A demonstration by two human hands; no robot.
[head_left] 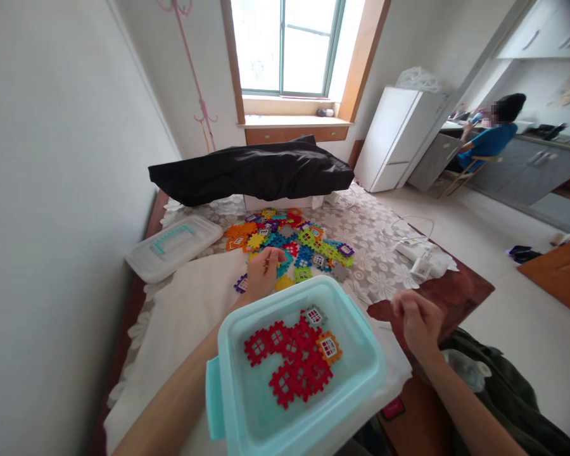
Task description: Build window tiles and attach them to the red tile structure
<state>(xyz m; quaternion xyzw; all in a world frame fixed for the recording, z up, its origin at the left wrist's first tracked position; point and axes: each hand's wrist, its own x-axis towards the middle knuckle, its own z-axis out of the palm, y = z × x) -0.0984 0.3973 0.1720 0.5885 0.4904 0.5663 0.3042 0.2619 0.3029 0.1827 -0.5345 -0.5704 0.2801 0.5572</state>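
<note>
Left hand (265,273) pinched shut at the near edge of the pile of interlocking plastic house tiles (294,244) on the lace cloth (373,263), its catch hidden; right hand (417,323), loosely curled, lies farther off, beyond the turquoise-rimmed box (285,303) of red tiles (287,364).

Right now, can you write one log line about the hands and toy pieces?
left hand: over colourful plastic pieces | right hand: raised, curled, nothing visible held | teal plastic tub: red plastic pieces inside
</note>
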